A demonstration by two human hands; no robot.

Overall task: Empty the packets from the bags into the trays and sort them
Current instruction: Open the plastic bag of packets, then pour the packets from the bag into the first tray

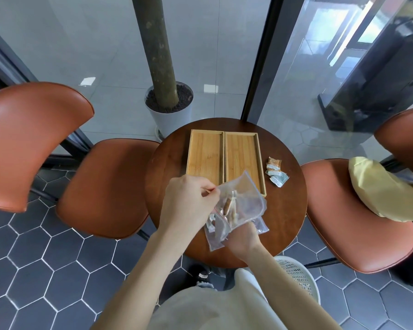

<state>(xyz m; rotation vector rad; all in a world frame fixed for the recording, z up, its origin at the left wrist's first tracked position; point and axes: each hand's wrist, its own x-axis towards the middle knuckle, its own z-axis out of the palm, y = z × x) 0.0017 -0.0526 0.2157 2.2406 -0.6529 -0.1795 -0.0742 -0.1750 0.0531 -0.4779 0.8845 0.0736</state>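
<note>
The left hand (188, 201) pinches the upper edge of a clear bag (239, 206) between thumb and fingertips, the other fingers curled in. The right hand (242, 236) grips the bag from below, its fingers hidden under the plastic, so both hands are closed on the same bag. Brown packets (228, 207) show through it, bunched toward the lower, near end. A second bag (261, 227) seems to lie under it.

The bag's long axis slants away from the person, and its far corner overhangs the near end of the right tray (242, 153). The left tray (205, 151) touches it side by side; both run lengthwise away, bare. The trays lie straight ahead of the hands, the left hand nearer them. A few loose packets (275, 171) sit on the table (286, 210) just right of the trays.
</note>
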